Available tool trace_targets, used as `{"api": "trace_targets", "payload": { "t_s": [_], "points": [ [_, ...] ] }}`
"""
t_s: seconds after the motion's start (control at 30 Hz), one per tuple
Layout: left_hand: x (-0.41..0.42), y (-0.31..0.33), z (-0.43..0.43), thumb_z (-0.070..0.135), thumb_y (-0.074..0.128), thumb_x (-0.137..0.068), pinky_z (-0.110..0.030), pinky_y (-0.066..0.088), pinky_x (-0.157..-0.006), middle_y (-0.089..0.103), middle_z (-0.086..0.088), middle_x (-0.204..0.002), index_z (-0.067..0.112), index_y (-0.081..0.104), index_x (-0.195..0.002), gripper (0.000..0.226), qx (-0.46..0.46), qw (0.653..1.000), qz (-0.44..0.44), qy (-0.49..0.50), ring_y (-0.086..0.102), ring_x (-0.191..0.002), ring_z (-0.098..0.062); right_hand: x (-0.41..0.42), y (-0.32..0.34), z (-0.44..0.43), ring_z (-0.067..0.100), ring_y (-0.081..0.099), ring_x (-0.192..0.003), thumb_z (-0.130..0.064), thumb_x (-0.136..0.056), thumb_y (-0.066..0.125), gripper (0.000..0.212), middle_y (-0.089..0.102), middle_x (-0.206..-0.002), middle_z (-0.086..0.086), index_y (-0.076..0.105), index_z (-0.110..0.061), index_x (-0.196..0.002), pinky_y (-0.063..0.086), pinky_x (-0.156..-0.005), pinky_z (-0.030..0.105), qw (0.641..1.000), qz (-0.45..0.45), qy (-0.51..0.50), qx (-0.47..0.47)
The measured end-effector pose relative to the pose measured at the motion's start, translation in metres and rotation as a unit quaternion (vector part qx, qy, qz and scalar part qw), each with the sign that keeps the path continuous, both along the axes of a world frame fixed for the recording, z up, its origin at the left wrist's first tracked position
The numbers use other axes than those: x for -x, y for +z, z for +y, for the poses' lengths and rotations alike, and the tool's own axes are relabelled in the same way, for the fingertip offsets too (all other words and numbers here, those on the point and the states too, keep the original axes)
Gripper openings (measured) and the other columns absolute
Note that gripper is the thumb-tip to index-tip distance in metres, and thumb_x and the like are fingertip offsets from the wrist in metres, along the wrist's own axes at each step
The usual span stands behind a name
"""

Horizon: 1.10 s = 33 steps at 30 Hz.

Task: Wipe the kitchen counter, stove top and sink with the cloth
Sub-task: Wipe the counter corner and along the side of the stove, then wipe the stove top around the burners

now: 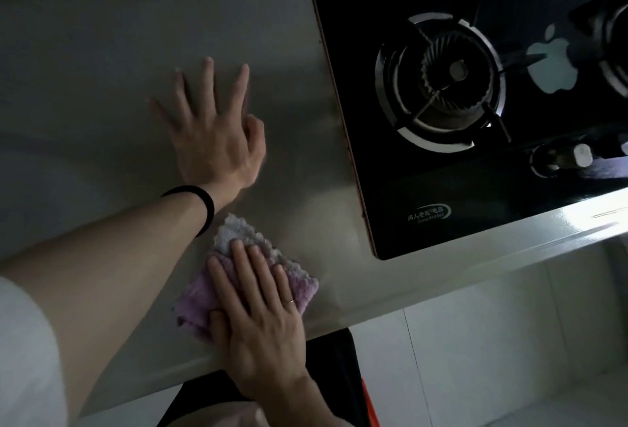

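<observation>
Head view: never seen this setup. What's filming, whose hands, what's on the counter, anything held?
No robot here. A person wears one wide-angle camera on the head, looking down at their own hands. The left hand rests, fingers spread, on the grey counter. The right hand presses a purple cloth flat near the counter's front edge, fingers straight, not gripping it. At right sits a black glass stove with a burner and a knob. The sink is not in view.

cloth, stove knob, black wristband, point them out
cloth (195, 294), head view, its purple left part
stove knob (582, 154), head view, its white cap
wristband (210, 210), head view, its right-hand curve
</observation>
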State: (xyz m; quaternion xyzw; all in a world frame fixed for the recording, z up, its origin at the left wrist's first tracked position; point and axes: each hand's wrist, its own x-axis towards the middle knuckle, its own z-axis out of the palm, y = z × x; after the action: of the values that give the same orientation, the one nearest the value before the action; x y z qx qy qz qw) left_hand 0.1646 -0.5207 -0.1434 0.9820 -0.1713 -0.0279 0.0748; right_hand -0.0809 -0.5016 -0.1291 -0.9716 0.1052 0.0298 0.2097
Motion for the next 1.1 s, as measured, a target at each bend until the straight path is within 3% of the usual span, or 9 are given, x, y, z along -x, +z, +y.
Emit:
{"api": "trace_targets", "payload": {
  "t_s": [0.2,0.37,0.47,0.63,0.7,0.77,0.8,0.93,1.1],
  "points": [
    [0.002,0.003,-0.003,0.041,0.039,-0.095,-0.078,0.012,-0.119,0.025,-0.010,-0.171,0.038,0.030,-0.161,0.066,-0.008,1.000,-0.002,0.007,0.023,-0.153,-0.051,0.062,-0.001,-0.123,0.021,0.034,-0.155,-0.055,-0.105,0.053,0.060,0.038,-0.167,0.003,0.047,-0.024,-0.156,0.030,-0.125,0.042,0.999,-0.029,-0.003,0.021],
    [0.004,0.003,-0.003,0.037,0.045,-0.097,-0.077,0.017,-0.118,0.026,-0.008,-0.170,0.038,0.032,-0.160,0.064,-0.010,1.000,-0.014,0.014,0.026,-0.150,-0.050,0.118,-0.009,-0.214,0.019,0.041,-0.152,-0.012,-0.105,0.043,0.051,0.039,-0.167,-0.003,0.050,-0.024,-0.154,0.036,-0.122,0.041,0.991,-0.058,0.119,0.017],
    [0.004,0.003,-0.006,0.034,0.046,-0.097,-0.077,0.017,-0.118,0.026,-0.008,-0.170,0.038,0.032,-0.161,0.065,-0.011,1.000,-0.015,0.019,0.026,-0.150,-0.050,0.139,-0.009,-0.257,0.023,0.043,-0.150,0.005,-0.093,0.044,0.063,0.045,-0.163,-0.001,0.056,-0.021,-0.150,0.033,-0.124,0.041,0.996,-0.069,0.049,0.023],
    [0.007,0.010,-0.014,0.033,0.039,-0.096,-0.076,0.019,-0.117,0.025,-0.019,-0.167,0.027,0.030,-0.162,0.067,-0.051,0.999,-0.011,0.003,0.030,-0.143,-0.056,0.155,0.013,-0.328,0.030,0.047,-0.148,0.005,-0.086,0.055,0.056,0.052,-0.156,0.010,0.062,-0.006,-0.141,0.041,-0.116,0.062,0.989,-0.032,-0.134,-0.046],
    [0.011,0.012,-0.022,0.025,0.050,-0.094,-0.076,0.021,-0.116,0.028,-0.021,-0.164,0.021,0.033,-0.160,0.067,-0.060,0.998,-0.019,0.014,0.035,-0.137,-0.056,0.145,0.029,-0.346,0.027,0.066,-0.129,-0.010,-0.093,0.050,0.050,0.064,-0.144,0.013,0.064,-0.016,-0.141,0.055,-0.104,0.052,0.961,-0.036,-0.243,-0.126],
    [0.014,0.015,-0.036,0.018,0.058,-0.091,-0.072,0.024,-0.117,0.031,-0.021,-0.162,0.018,0.035,-0.157,0.070,-0.056,0.998,-0.019,0.033,0.038,-0.134,-0.054,0.133,0.044,-0.359,0.005,0.075,-0.102,-0.026,-0.101,0.043,0.045,0.071,-0.133,0.008,0.060,-0.033,-0.142,0.061,-0.085,0.022,0.931,-0.050,-0.308,-0.190],
    [0.017,0.018,-0.046,0.018,0.057,-0.091,-0.070,0.025,-0.117,0.032,-0.021,-0.161,0.018,0.035,-0.157,0.070,-0.046,0.998,-0.016,0.041,0.038,-0.135,-0.054,0.125,0.050,-0.363,-0.001,0.071,-0.109,-0.028,-0.104,0.041,0.044,0.068,-0.140,0.005,0.057,-0.037,-0.144,0.057,-0.088,0.017,0.929,-0.063,-0.309,-0.194],
    [0.038,0.019,-0.091,0.029,0.038,-0.095,-0.065,0.026,-0.119,0.036,-0.020,-0.161,0.023,0.036,-0.161,0.067,0.006,0.999,-0.001,0.038,0.038,-0.141,-0.047,0.086,0.058,-0.360,0.022,0.034,-0.155,-0.028,-0.107,0.042,0.046,0.040,-0.166,-0.001,0.051,-0.024,-0.152,0.031,-0.124,0.056,0.969,-0.095,-0.170,-0.153],
    [0.058,0.002,-0.115,0.028,0.045,-0.102,-0.069,0.013,-0.125,0.021,-0.015,-0.172,0.034,0.031,-0.164,0.064,0.022,0.998,0.020,0.063,0.020,-0.155,-0.048,0.048,0.048,-0.329,0.028,0.016,-0.161,-0.031,-0.105,0.056,0.054,0.022,-0.173,0.004,0.043,-0.026,-0.158,0.021,-0.127,0.059,0.994,-0.048,0.044,-0.085]
  ]
}}
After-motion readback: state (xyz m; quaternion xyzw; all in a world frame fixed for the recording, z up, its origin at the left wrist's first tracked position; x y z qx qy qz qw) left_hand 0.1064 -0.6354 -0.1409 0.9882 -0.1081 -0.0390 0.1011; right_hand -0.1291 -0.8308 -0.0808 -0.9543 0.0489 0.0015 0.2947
